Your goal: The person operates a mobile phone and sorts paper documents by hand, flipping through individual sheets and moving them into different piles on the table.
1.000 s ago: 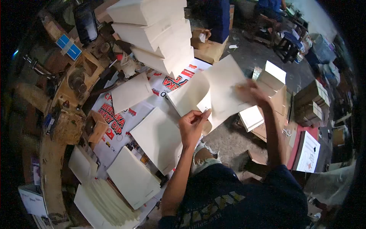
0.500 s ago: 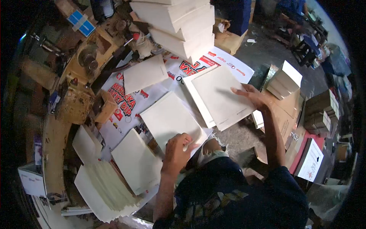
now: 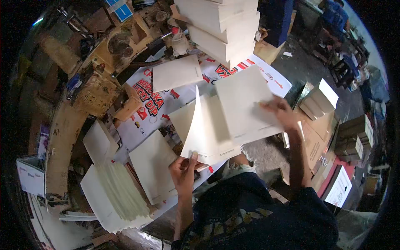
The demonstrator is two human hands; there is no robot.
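My left hand [image 3: 183, 168] pinches the lower edge of a cream paper sheet [image 3: 196, 131], which stands curled upward. Under it lie more cream sheets [image 3: 214, 121]. With its fingers on the face of another cream sheet [image 3: 246, 100], my right hand [image 3: 281, 112] touches that sheet's right side; whether it grips it is unclear. A separate stack of cream sheets [image 3: 153, 166] lies left of my left hand, beside a fanned pile [image 3: 121, 191]. One more cream sheet [image 3: 177, 73] rests farther back on the printed banner [image 3: 139, 110].
A tall stack of paper blocks [image 3: 225, 29] stands at the back. Wooden machinery [image 3: 98, 93] lines the left. On the right are a paper block [image 3: 318, 102], cardboard [image 3: 314, 135] and tied bundles [image 3: 354, 133]. A person in blue [image 3: 335, 16] sits at the upper right.
My left hand has taken hold of a sheet and raised it into a curl. The sheet at my right hand has shifted over the neighbouring sheets. The view has turned slightly.
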